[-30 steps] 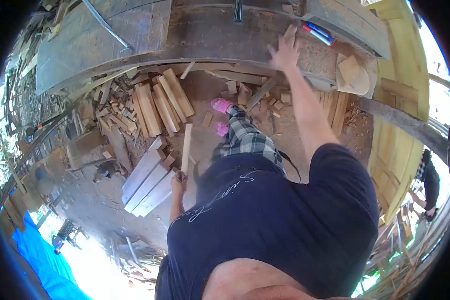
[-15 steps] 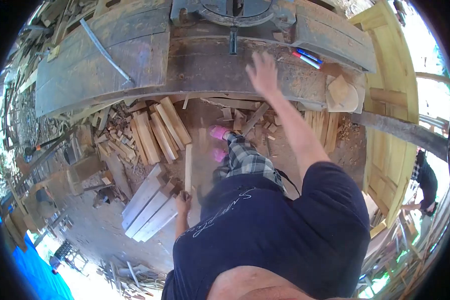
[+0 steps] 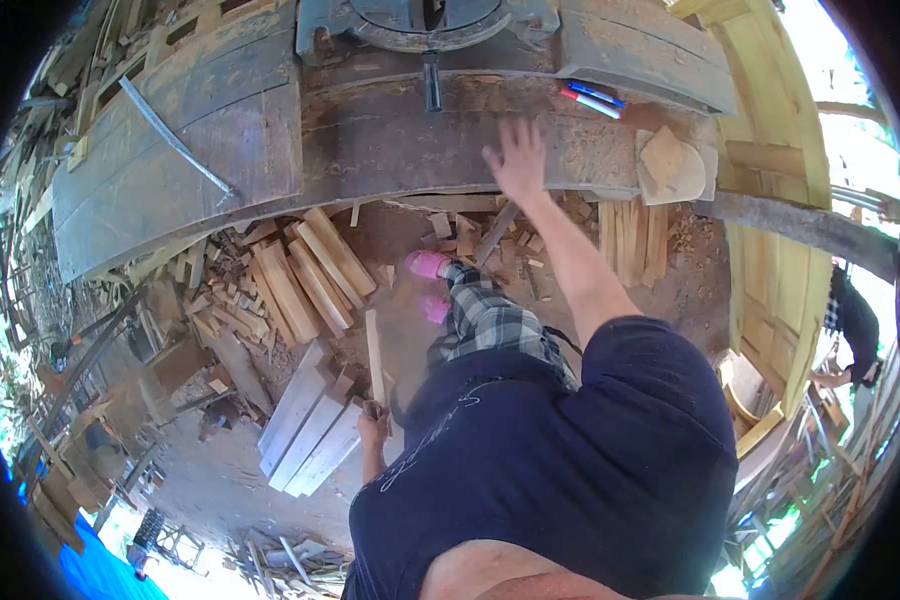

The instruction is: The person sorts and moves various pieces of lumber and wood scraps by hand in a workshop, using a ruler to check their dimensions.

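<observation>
The left hand (image 3: 373, 418) is closed around the near end of a slim wooden strip (image 3: 374, 350), low at the person's left side; how each finger lies cannot be told. The strip's long axis runs forward from that hand, its free end pointing towards the worktop (image 3: 400, 155) — with stacked timber pieces (image 3: 315, 260) on the floor just ahead and to the left, and pale boards (image 3: 315, 430) close beside the hand.

The right hand (image 3: 520, 160) is spread, palm down and fingers apart, over the front part of the worktop; whether it touches the surface is unclear. It holds nothing visible and is well apart from the strip, which lies behind it and to its left — the left hand is the nearer one. Forward and to the right of the right hand are a blue marker (image 3: 597, 93) and a red-and-white marker (image 3: 590, 102), side by side. A machine's dark handle (image 3: 431, 85) juts towards the person, forward-left of the right hand.
</observation>
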{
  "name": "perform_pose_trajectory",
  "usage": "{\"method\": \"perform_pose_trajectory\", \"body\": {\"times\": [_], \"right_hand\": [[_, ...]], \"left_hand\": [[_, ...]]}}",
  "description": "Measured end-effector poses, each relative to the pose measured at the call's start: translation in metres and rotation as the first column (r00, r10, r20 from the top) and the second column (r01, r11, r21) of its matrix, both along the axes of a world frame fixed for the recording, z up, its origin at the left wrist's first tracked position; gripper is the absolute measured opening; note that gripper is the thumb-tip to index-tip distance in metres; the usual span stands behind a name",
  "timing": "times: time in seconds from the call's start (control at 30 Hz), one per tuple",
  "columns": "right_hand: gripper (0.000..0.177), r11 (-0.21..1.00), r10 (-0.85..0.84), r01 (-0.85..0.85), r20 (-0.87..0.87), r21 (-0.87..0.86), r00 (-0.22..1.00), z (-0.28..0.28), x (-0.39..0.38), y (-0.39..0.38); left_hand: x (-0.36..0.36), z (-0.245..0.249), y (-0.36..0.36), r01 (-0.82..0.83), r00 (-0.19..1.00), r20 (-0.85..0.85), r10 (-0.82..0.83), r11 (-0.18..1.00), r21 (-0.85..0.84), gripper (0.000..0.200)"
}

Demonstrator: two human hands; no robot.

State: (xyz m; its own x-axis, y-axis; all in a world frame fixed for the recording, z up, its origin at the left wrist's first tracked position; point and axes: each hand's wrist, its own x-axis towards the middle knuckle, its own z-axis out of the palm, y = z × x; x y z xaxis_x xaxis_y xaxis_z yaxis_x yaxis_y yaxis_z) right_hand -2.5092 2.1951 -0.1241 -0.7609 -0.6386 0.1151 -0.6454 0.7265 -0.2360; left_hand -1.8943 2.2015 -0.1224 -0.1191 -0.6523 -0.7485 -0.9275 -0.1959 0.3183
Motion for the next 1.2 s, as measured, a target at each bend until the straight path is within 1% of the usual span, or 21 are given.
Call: {"method": "perform_pose_trajectory", "body": {"times": [0.07, 0.13, 0.23, 0.33, 0.37, 0.4, 0.43, 0.5, 0.53, 0.6, 0.67, 0.73, 0.8, 0.83, 0.9, 1.03, 1.07, 1.1, 1.13, 1.17, 1.2], "right_hand": [[0.057, 0.964, 0.251, -0.248, -0.014, 0.1, 0.968, 0.006, 0.037, 0.015], [0.053, 0.891, 0.449, -0.453, 0.169, -0.019, 0.877, 0.028, 0.067, 0.027], [0.05, 0.929, 0.369, -0.36, 0.181, -0.08, 0.912, 0.046, 0.075, 0.048], [0.049, 0.991, -0.133, 0.125, 0.265, 0.046, 0.955, 0.07, 0.0, 0.082], [0.057, 0.978, -0.203, 0.208, -0.106, 0.033, 0.973, -0.001, -0.037, 0.124], [0.065, 0.874, -0.476, 0.456, 0.111, 0.167, 0.872, 0.068, -0.056, 0.122], [0.078, 0.802, -0.59, 0.592, -0.051, 0.083, 0.806, 0.01, -0.096, 0.164], [0.094, 0.593, -0.802, 0.791, 0.027, 0.149, 0.596, 0.028, -0.136, 0.185], [0.094, 0.593, -0.802, 0.791, 0.027, 0.153, 0.596, 0.028, -0.153, 0.193], [0.101, 0.462, -0.882, 0.863, 0.207, 0.204, 0.424, 0.021, -0.176, 0.202], [0.099, 0.42, -0.908, 0.842, 0.153, 0.338, 0.391, 0.035, -0.18, 0.183], [0.097, 0.354, -0.931, 0.81, 0.09, 0.467, 0.355, 0.023, -0.171, 0.179], [0.092, 0.538, -0.824, 0.778, 0.012, 0.325, 0.566, -0.004, -0.163, 0.181], [0.092, 0.538, -0.825, 0.781, 0.007, 0.318, 0.565, -0.004, -0.152, 0.176], [0.087, 0.72, -0.654, 0.632, -0.025, 0.287, 0.756, -0.005, -0.121, 0.169], [0.076, 0.829, -0.559, 0.556, 0.063, 0.059, 0.827, 0.005, -0.101, 0.167], [0.073, 0.774, -0.492, 0.588, 0.363, -0.234, 0.791, 0.01, -0.105, 0.171], [0.07, 0.603, -0.309, 0.644, 0.608, -0.47, 0.732, 0.014, -0.106, 0.173], [0.062, 0.407, -0.134, 0.777, 0.81, -0.481, 0.571, 0.032, -0.102, 0.17], [0.062, 0.412, -0.131, 0.774, 0.809, -0.481, 0.573, 0.034, -0.103, 0.177], [0.057, 0.232, 0.152, 0.852, 0.883, -0.469, 0.444, 0.037, -0.107, 0.189]], "left_hand": [[-0.009, 0.001, -0.005, -0.009, 0.998, -0.066, 0.012, 0.999, 0.036, 0.02], [-0.015, -0.008, -0.01, 0.028, 0.999, -0.03, -0.027, 0.999, 0.044, 0.021], [-0.014, -0.021, -0.021, 0.102, 0.995, 0.01, -0.102, 0.994, 0.041, 0.021], [-0.033, -0.006, -0.032, 0.187, 0.982, -0.034, -0.185, 0.981, 0.054, 0.019], [-0.038, -0.003, -0.034, 0.192, 0.98, -0.044, -0.192, 0.981, 0.0, 0.016], [-0.042, -0.002, -0.037, 0.195, 0.979, -0.057, -0.198, 0.979, -0.052, 0.014], [-0.047, 0.0, -0.041, 0.202, 0.977, -0.057, -0.205, 0.978, -0.052, 0.014], [-0.05, 0.004, -0.049, 0.321, 0.947, 0.013, -0.321, 0.947, -0.008, 0.013], [-0.04, -0.008, -0.05, 0.198, 0.975, -0.113, -0.194, 0.98, 0.031, 0.018], [-0.039, -0.005, -0.054, 0.233, 0.972, -0.039, -0.231, 0.971, 0.047, 0.022], [-0.044, 0.002, -0.059, 0.325, 0.937, 0.114, -0.331, 0.943, 0.067, 0.031], [-0.03, -0.01, -0.058, 0.341, 0.933, 0.107, -0.344, 0.939, 0.048, 0.032], [-0.029, -0.015, -0.059, 0.357, 0.931, 0.073, -0.357, 0.934, 0.013, 0.033], [-0.038, -0.01, -0.057, 0.357, 0.933, 0.057, -0.356, 0.934, -0.012, 0.031], [-0.052, -0.001, -0.053, 0.347, 0.938, 0.026, -0.346, 0.936, -0.063, 0.027], [-0.031, -0.037, -0.047, 0.179, 0.981, -0.089, -0.175, 0.983, 0.039, 0.022], [-0.032, -0.038, -0.045, 0.183, 0.981, -0.072, -0.18, 0.983, 0.031, 0.02], [-0.039, -0.031, -0.043, 0.188, 0.981, -0.053, -0.187, 0.982, 0.025, 0.019], [-0.045, -0.024, -0.04, 0.182, 0.982, -0.054, -0.18, 0.983, 0.026, 0.019], [-0.05, -0.017, -0.038, 0.174, 0.983, -0.058, -0.172, 0.984, 0.026, 0.02], [-0.056, -0.009, -0.037, 0.166, 0.985, -0.062, -0.164, 0.986, 0.027, 0.021]]}}
